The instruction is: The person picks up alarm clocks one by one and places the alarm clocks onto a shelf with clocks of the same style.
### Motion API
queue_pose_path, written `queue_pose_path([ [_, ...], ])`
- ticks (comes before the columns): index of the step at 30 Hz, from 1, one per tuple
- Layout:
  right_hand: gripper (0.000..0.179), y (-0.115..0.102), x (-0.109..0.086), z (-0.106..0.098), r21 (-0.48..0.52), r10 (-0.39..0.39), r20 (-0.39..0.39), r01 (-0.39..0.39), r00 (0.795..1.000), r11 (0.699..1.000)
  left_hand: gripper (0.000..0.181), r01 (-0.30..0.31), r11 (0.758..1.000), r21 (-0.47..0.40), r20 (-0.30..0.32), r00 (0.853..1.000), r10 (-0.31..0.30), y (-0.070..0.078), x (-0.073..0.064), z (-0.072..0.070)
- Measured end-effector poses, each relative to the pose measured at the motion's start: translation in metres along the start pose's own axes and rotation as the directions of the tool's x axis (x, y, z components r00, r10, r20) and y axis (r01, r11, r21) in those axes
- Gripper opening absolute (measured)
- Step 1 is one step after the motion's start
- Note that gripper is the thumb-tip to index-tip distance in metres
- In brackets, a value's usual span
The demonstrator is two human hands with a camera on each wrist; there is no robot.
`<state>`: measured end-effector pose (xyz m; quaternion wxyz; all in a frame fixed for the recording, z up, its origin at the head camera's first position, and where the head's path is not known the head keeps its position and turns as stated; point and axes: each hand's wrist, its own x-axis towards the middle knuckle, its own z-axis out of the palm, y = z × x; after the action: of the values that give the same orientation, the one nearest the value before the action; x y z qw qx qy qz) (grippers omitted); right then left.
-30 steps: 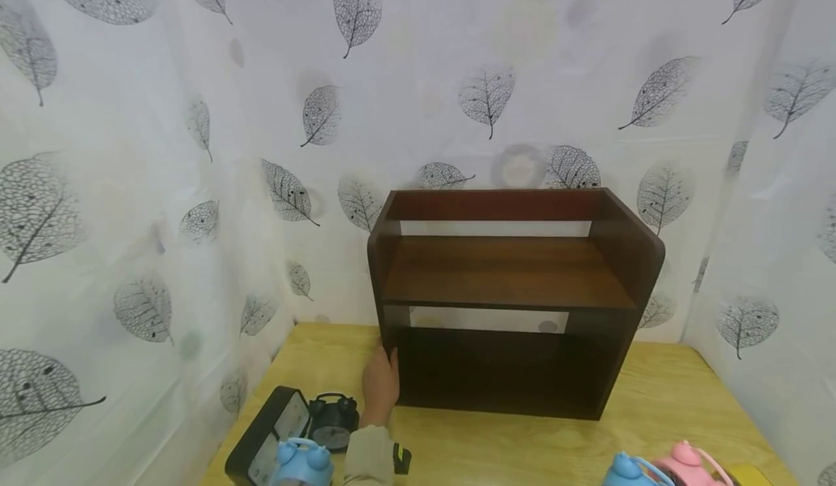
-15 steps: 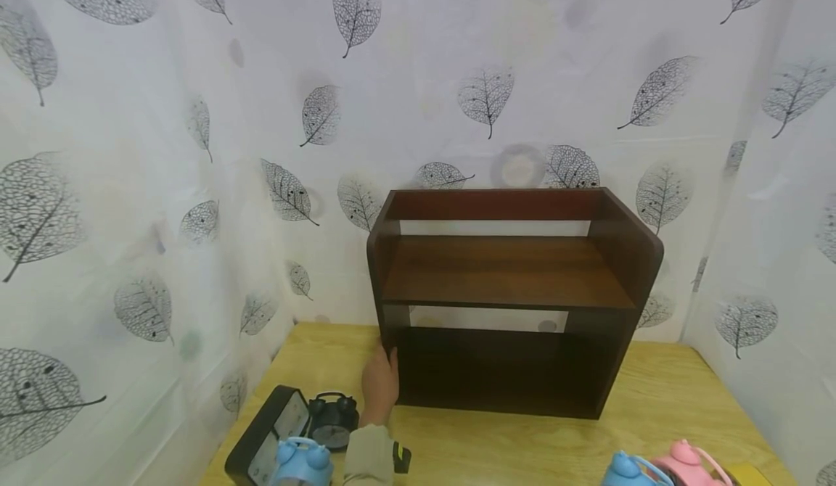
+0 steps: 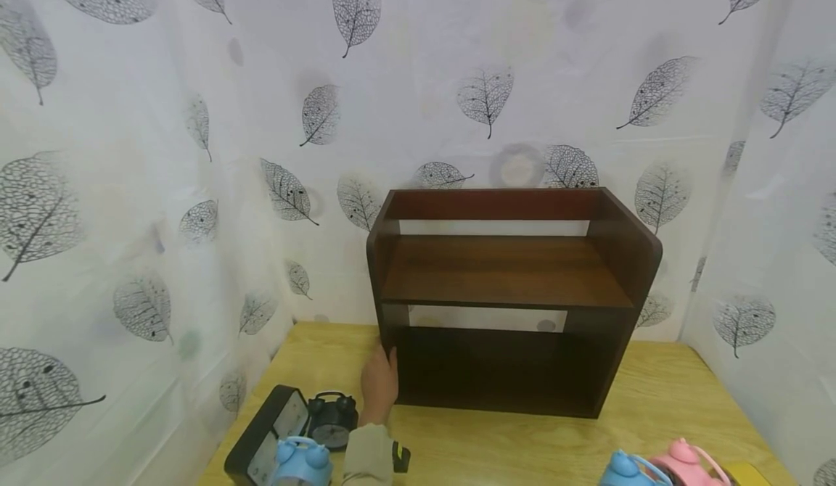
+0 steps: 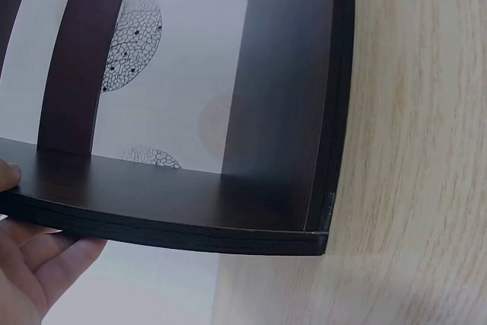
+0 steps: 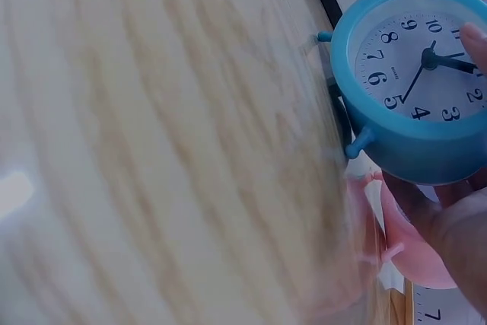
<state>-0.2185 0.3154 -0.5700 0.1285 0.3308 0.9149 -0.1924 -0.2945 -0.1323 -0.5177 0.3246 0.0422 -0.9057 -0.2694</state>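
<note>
In the head view my left hand (image 3: pixel 379 388) grips the left side panel of a dark brown two-tier desktop shelf (image 3: pixel 506 272). The left wrist view shows the thumb on the inner face of that panel and the fingers (image 4: pixel 65 268) on its outer face. My right hand (image 5: pixel 464 230) holds a round blue alarm clock (image 5: pixel 415 142), thumb over its dial and fingers behind its body. The head view catches just the top of this clock at the lower right edge; the right hand itself is out of that view.
A pink alarm clock (image 3: pixel 682 460) and a yellow object (image 3: pixel 747 474) stand at the lower right. At the lower left are a black alarm clock (image 3: pixel 332 421), another blue alarm clock (image 3: pixel 302 463) and a black-cased rectangular clock (image 3: pixel 268 435). Leaf-patterned sheeting surrounds the wooden table (image 3: pixel 496 450).
</note>
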Motion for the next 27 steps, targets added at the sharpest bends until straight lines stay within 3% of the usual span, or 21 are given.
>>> queue_pose_path([
  [8,0.032,0.0,0.008,0.002,0.009,0.042,0.063,-0.042,0.997,0.999,0.019,0.006,1.0,-0.006,0.007,1.0,-0.006,0.001,0.0,0.0],
  [14,0.033,-0.001,0.011,0.006,0.033,0.077,0.018,-0.078,0.997,0.996,0.02,0.007,1.0,0.006,0.008,1.0,-0.007,0.001,0.0,0.0],
  [19,0.044,-0.004,0.009,0.006,0.096,0.159,0.014,-0.16,0.987,0.982,0.02,-0.005,1.0,0.02,-0.005,1.0,0.005,0.001,0.0,0.0],
  [24,0.042,-0.005,0.005,0.006,0.076,0.132,0.007,-0.132,0.991,0.988,0.02,-0.003,1.0,0.022,-0.002,1.0,0.003,0.0,0.0,0.001],
  [27,0.045,-0.006,0.003,0.005,0.132,0.147,0.0,-0.145,0.989,0.981,0.02,0.002,1.0,0.015,-0.001,1.0,-0.002,-0.001,0.0,0.001],
])
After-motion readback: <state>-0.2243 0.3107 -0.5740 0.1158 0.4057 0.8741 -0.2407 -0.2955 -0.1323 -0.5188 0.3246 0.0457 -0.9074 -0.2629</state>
